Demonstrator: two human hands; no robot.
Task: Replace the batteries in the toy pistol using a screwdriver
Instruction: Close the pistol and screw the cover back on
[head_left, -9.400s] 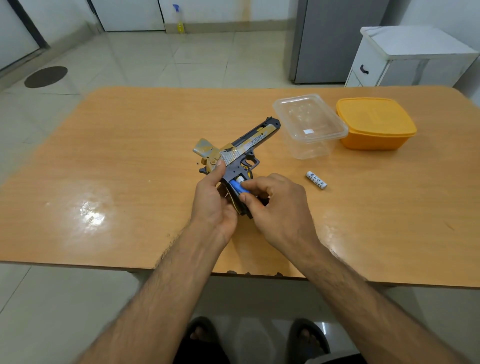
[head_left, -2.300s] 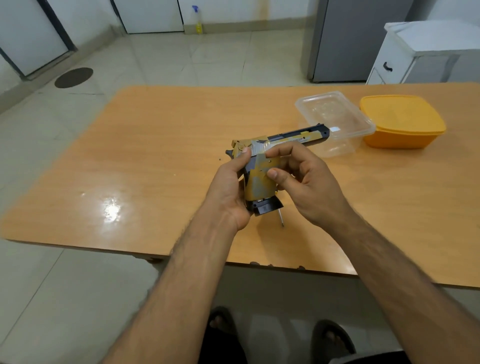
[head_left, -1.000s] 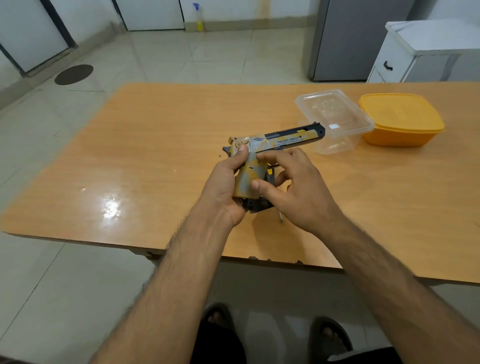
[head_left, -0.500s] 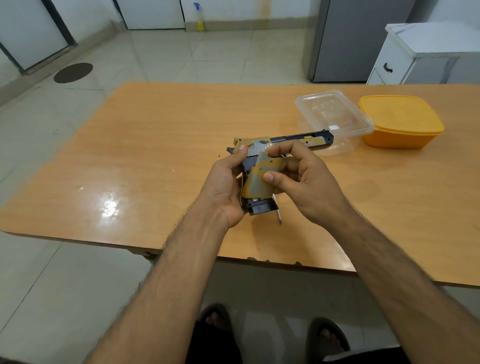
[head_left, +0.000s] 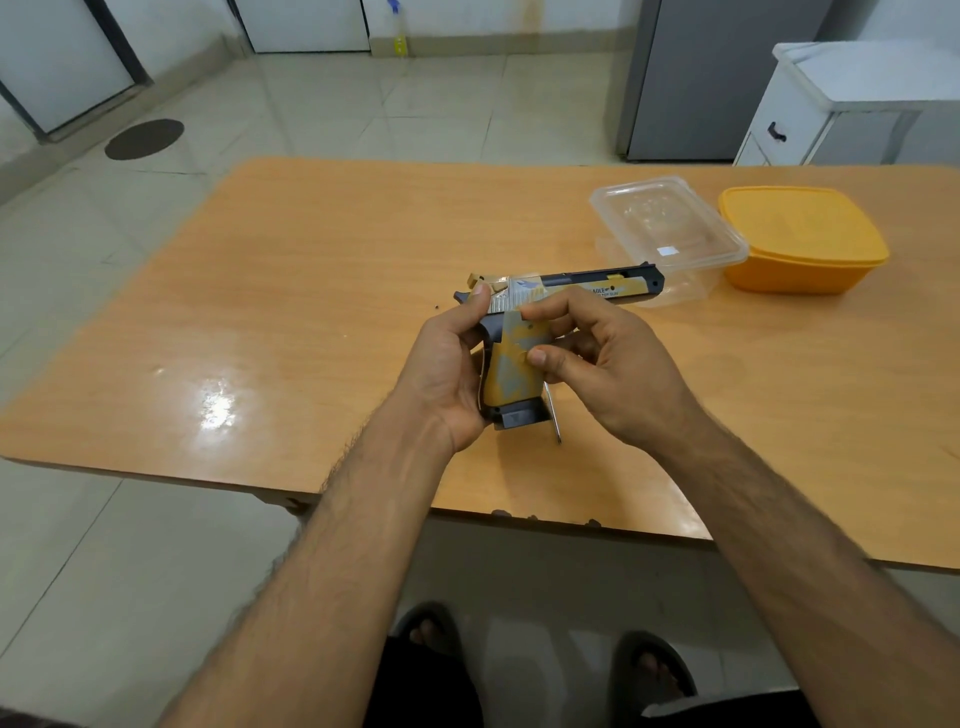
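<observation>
The toy pistol (head_left: 582, 285), gold and dark blue, is held above the wooden table (head_left: 322, 291) with its barrel pointing right and its grip down. My left hand (head_left: 441, 371) grips the back of the grip, thumb on the rear of the slide. My right hand (head_left: 605, 366) pinches the gold grip cover (head_left: 511, 364) between thumb and forefinger, pressing it against the grip. A thin metal screwdriver shaft (head_left: 555, 418) lies on the table just below my right hand; its handle is hidden. No battery is in view.
A clear plastic container (head_left: 667, 228) with lid stands at the back right, right behind the muzzle. An orange lidded box (head_left: 800, 239) sits beside it. A small dark speck (head_left: 438, 307) lies left of the pistol. The table's near edge runs just below my wrists.
Over the last second the pistol tipped back upright and my right fingers shifted on the grip cover. Much earlier the grip was open with a blue battery going in; a loose battery lay on the table.
</observation>
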